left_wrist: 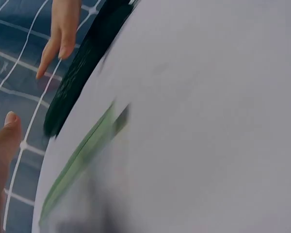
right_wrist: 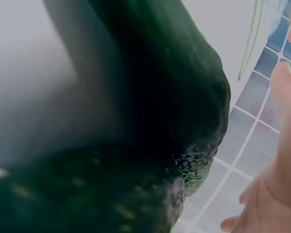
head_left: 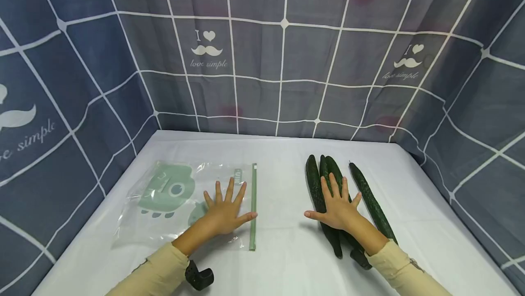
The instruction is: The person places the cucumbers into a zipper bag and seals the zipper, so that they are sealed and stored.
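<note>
A clear plastic zip bag (head_left: 135,223) with a green cartoon print lies flat on the left of the white table. Its green closing strip (head_left: 253,205) runs along the right side. Over the bag's right half is my left hand (head_left: 225,216), fingers spread and straight, holding nothing. Several dark green cucumbers (head_left: 312,180) lie lengthwise to the right; one cucumber (head_left: 373,202) is set apart from the others. My right hand (head_left: 339,211), also spread, overlaps the grouped cucumbers in the head view. Close up, bumpy cucumber ends (right_wrist: 194,97) fill much of the right wrist view, beside the open hand.
A white cloth covers the table (head_left: 283,205). Grey-blue checked curtains (head_left: 258,50) with white lines surround its back and sides. A black wrist device (head_left: 199,278) sits at the left sleeve's cuff.
</note>
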A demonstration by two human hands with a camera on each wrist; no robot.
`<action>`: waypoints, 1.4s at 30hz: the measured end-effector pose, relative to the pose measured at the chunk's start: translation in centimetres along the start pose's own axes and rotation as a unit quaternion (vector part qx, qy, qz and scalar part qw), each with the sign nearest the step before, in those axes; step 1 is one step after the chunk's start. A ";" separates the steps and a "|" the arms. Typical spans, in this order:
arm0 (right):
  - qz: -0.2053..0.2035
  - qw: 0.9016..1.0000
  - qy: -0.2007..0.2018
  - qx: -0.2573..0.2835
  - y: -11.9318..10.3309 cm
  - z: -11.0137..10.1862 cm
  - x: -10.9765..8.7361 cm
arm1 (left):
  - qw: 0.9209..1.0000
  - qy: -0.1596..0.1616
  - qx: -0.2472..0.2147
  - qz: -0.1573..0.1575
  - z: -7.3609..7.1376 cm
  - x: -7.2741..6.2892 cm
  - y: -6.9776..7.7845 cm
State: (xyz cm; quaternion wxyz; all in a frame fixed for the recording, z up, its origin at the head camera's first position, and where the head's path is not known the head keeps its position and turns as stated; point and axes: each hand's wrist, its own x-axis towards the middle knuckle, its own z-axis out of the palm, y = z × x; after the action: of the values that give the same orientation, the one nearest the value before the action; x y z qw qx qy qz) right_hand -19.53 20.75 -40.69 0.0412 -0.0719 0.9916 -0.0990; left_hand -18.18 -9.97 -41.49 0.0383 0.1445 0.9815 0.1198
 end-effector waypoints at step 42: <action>-0.027 0.999 -0.016 0.026 1.6 0.6 -4.1 | 0.990 0.054 -0.126 0.034 5.2 -2.0 1.0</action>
State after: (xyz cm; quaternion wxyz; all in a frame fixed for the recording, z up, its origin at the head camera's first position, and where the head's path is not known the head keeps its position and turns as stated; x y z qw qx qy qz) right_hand -15.67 22.84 -41.35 0.0562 -0.0986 0.9857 -0.1248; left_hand -15.43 -8.43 -46.21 -0.0011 0.1654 0.9537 0.2512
